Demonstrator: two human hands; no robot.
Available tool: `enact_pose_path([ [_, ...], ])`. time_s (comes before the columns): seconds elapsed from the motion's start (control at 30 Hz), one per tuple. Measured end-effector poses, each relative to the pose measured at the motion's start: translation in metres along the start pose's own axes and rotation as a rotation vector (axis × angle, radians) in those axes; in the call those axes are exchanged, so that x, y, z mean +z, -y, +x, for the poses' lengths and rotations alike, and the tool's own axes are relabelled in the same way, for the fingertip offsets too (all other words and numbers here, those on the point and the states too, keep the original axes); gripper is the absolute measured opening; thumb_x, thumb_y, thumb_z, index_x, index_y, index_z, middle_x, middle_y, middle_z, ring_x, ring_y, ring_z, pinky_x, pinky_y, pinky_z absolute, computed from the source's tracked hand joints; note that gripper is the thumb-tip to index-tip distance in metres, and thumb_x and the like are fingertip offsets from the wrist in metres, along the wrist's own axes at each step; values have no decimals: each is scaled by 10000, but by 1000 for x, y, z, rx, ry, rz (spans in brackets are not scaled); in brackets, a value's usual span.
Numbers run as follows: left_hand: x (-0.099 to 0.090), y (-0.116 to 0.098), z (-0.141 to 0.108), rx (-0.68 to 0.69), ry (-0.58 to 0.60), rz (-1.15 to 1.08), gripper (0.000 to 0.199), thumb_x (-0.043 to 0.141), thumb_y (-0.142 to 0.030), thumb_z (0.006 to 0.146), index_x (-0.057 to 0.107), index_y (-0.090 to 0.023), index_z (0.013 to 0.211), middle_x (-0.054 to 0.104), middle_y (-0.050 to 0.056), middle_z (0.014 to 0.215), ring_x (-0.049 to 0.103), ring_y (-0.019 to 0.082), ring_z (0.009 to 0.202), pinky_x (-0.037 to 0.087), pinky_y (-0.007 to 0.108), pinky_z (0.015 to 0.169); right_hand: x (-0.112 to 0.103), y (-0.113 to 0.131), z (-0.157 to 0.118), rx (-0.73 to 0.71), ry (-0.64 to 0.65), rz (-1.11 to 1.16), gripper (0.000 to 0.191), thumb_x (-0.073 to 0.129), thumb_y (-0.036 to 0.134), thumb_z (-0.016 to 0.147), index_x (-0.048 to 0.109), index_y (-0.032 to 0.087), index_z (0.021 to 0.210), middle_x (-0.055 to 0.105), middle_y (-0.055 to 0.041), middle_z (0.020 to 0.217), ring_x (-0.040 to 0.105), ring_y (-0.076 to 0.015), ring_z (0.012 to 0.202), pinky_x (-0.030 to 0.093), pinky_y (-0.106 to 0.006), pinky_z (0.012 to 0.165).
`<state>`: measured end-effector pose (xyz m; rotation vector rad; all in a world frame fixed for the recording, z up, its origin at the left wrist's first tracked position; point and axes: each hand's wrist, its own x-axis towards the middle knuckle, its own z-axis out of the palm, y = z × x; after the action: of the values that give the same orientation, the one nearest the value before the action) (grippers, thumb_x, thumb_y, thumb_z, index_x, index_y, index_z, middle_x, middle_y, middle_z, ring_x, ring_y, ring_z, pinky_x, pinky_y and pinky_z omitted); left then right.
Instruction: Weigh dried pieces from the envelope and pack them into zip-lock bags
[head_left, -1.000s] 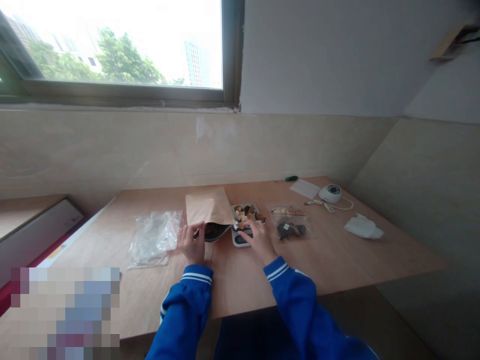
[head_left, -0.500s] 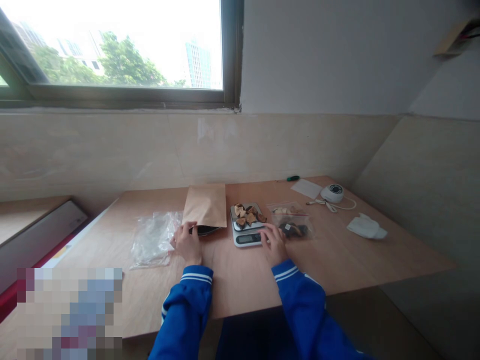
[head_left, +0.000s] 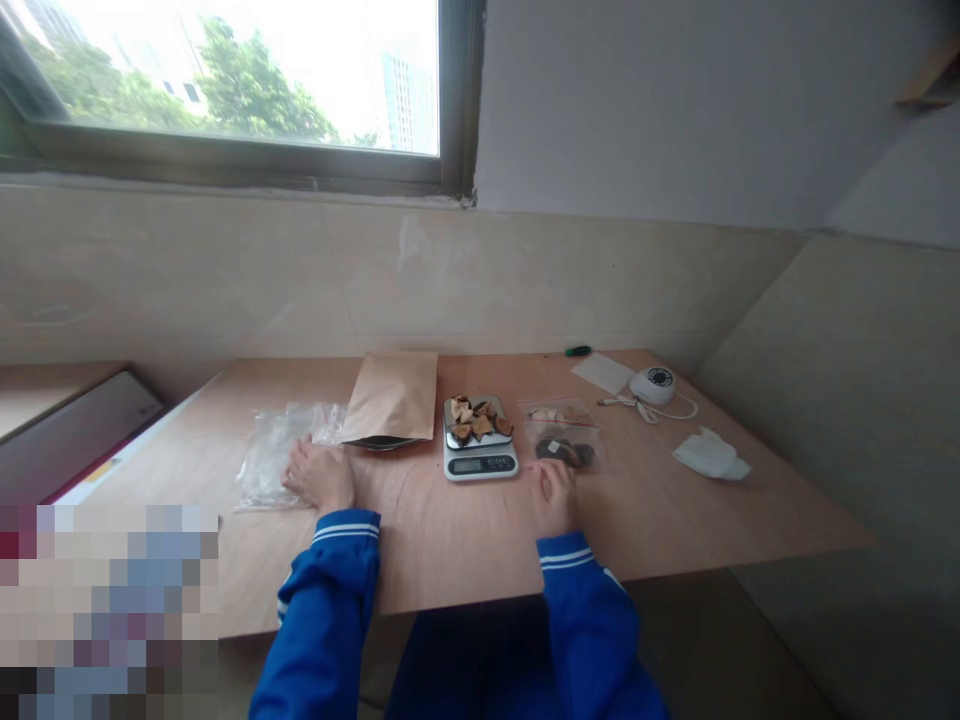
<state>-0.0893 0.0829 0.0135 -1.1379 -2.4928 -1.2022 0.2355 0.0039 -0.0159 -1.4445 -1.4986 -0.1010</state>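
Note:
My left hand (head_left: 319, 475) lies with its fingers spread on the clear plastic bags (head_left: 266, 462) at the left; no grip on them shows. A brown paper pouch (head_left: 394, 395) rests flat beyond it, its dark mouth toward me. In the middle stands a white kitchen scale (head_left: 482, 466), with several dried brown-and-cream slices (head_left: 480, 420) heaped on its plate. My right hand (head_left: 556, 492) is just right of the scale, its index finger held out and the others curled, holding nothing. Close behind it is a zip bag (head_left: 589, 440) with dark pieces inside.
To the right are a white dome camera (head_left: 652, 384) with its cable, a white sheet (head_left: 602, 373) and a crumpled white tissue (head_left: 711, 455). A green-handled screwdriver (head_left: 578, 351) lies at the table's back edge. The wooden table (head_left: 435, 550) meets a tiled wall.
My left hand has left the paper pouch and moved left onto the plastic bags. My right hand has drawn back from the scale's front to its right side. The view has shifted slightly.

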Motion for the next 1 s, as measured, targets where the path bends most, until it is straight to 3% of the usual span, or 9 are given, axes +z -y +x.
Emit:
enact_pose_path([
  [0.17, -3, 6, 1, -35, 131, 237, 368, 358, -296, 865, 585, -117, 1094, 581, 205, 1153, 499, 368, 1086, 355, 520, 845, 0, -3, -1, -12, 47, 24, 262, 428, 249, 915, 668, 199, 824, 636, -56, 831, 545, -194, 799, 430, -313, 724],
  [0.37, -1, 10, 2, 10, 123, 189, 324, 439, -386, 834, 595, -147, 988, 587, 197, 1112, 488, 386, 1049, 345, 545, 819, 0, -1, -2, 11, 50, 37, 261, 426, 243, 913, 660, 193, 809, 642, -59, 809, 539, -197, 771, 437, -308, 689],
  [0.43, -1, 9, 4, -39, 60, 106, 310, 408, -383, 850, 598, -153, 936, 612, 187, 1045, 499, 385, 1018, 336, 563, 818, -2, -1, -2, 14, 52, 43, 257, 426, 239, 914, 658, 191, 815, 642, -61, 814, 545, -200, 783, 440, -312, 694],
  [0.57, -6, -2, 4, -96, -219, -170, 342, 376, -425, 882, 577, -154, 938, 616, 161, 979, 515, 357, 994, 317, 584, 853, -9, 12, -1, -10, 57, 85, 252, 426, 232, 914, 654, 193, 814, 637, -60, 817, 555, -199, 785, 446, -331, 726],
  [0.63, -6, -9, -2, 7, -326, -333, 316, 395, -415, 889, 560, -153, 956, 601, 139, 978, 522, 322, 993, 317, 560, 883, -10, 30, 1, -20, 78, 152, 246, 422, 227, 917, 644, 195, 817, 630, -58, 823, 564, -197, 807, 453, -339, 754],
  [0.7, -3, -14, -13, 187, -360, -480, 262, 424, -380, 893, 541, -157, 963, 585, 114, 957, 528, 277, 975, 332, 514, 897, -8, 57, 2, -23, 125, 257, 239, 410, 220, 924, 633, 198, 841, 626, -58, 840, 575, -196, 852, 464, -338, 778],
  [0.77, 1, -17, -28, 404, -341, -600, 212, 441, -338, 896, 523, -161, 978, 573, 103, 959, 528, 239, 956, 368, 456, 875, 1, 89, 4, -35, 198, 379, 224, 402, 222, 929, 623, 202, 906, 631, -62, 886, 582, -192, 895, 479, -331, 794],
  [0.87, 4, -21, -48, 690, -296, -721, 191, 473, -277, 887, 507, -179, 1047, 564, 78, 977, 540, 195, 924, 422, 380, 822, 24, 135, 10, -58, 333, 524, 264, 468, 267, 907, 540, 209, 1154, 615, -82, 1090, 568, -195, 1018, 499, -328, 846],
  [1.0, -6, -28, -60, 887, -220, -744, 324, 457, -226, 896, 493, -215, 1218, 561, 78, 1070, 549, 183, 995, 457, 345, 843, 51, 173, 23, -56, 389, 566, 335, 503, 292, 888, 490, 179, 1203, 614, -100, 1094, 593, -207, 999, 507, -349, 859],
])
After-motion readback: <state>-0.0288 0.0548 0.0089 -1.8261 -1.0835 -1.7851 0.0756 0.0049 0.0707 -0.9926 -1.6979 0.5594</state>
